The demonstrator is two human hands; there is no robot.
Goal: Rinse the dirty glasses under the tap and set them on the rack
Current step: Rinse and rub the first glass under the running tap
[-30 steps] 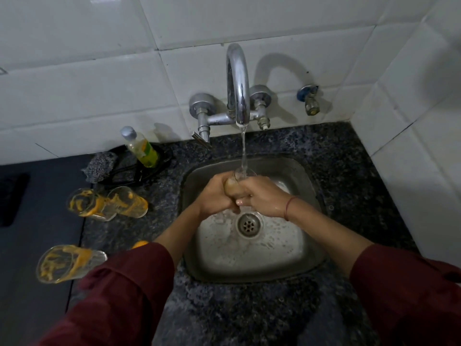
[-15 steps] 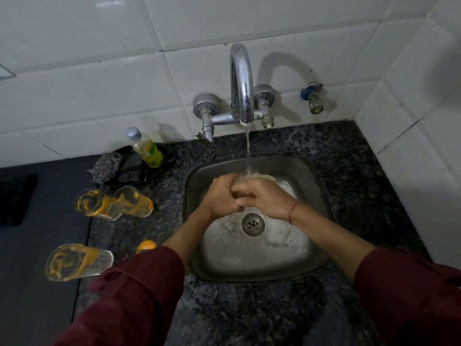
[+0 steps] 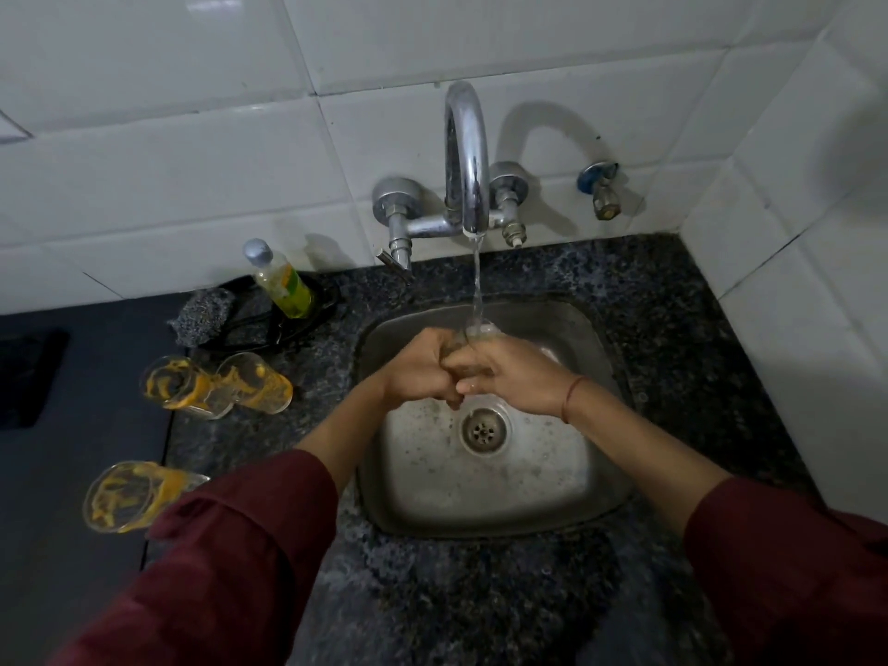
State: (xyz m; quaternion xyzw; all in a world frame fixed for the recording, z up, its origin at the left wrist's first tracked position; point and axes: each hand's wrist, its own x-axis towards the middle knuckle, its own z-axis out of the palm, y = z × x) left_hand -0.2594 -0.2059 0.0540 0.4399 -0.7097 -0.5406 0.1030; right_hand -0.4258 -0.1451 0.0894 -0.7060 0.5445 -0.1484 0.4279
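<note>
Rinsing a glass under the tap, over the sink, just behind the drain. Left hand and right hand wrapped around that glass from either side, fingers meeting in front of it, so only the rim and a strip of the wall visible. Water falling in a thin stream straight from the spout onto the rim. Thread band on the right wrist; dark red sleeves on both arms.

Left of the sink, on the speckled counter, three dirty glasses lying on their sides, all smeared with orange residue. Two glasses touching each other near the counter's left edge, mouths turned left. Third glass nearer the camera, well apart from the pair, its base hidden under the left sleeve, mouth hanging over the darker surface beside the counter.

Behind the pair, a bottle of yellow-green liquid standing tilted on a black holder, with a grey scrubber just left of it. Small valve on the white tiles, right of the tap. No telling whether the held glass is clean yet.
</note>
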